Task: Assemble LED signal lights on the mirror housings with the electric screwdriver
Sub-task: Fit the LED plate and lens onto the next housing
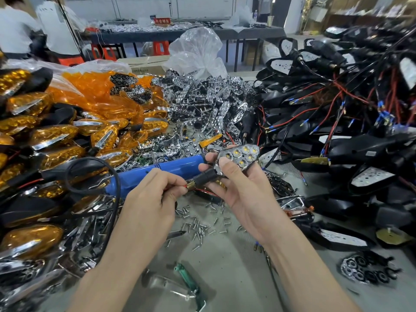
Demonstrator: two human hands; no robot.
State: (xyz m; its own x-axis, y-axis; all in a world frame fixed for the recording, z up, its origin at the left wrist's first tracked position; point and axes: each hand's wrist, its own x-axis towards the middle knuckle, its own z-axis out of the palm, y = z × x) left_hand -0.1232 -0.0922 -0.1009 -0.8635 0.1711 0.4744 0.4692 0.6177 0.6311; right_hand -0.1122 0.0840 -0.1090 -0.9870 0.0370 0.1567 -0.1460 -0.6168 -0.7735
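In the middle of the frame, your right hand (243, 190) cradles the LED signal light (238, 157), fingers curled under its body and the thumb pressed on the chrome reflector face, where several yellow LED cells show. The light's black stem (206, 176) points left and down toward your left hand (150, 194), whose thumb and forefinger are pinched together at the brass threaded end (191, 184) of that stem, where thin red wires (202, 190) come out.

Just behind both hands lies the blue electric screwdriver (157, 174), resting across the heap with its black cable (90, 176) looping toward the left of the frame; neither hand grips it, though your right fingertips reach close to its tip end.

Below your hands, on the grey table (225, 266), loose screws (198, 224) are scattered. At the bottom centre lies a clear part with a green strip (186, 280).

Along the left side of the frame sits a pile of amber-lensed lights (51, 136). In the upper centre, a heap of chrome reflectors (202, 102) spills from a clear plastic bag (198, 50). The right side is filled with black mirror housings (360, 145) tangled in red and black wires.

In the upper left, people in white shirts (56, 25) stand at another bench.
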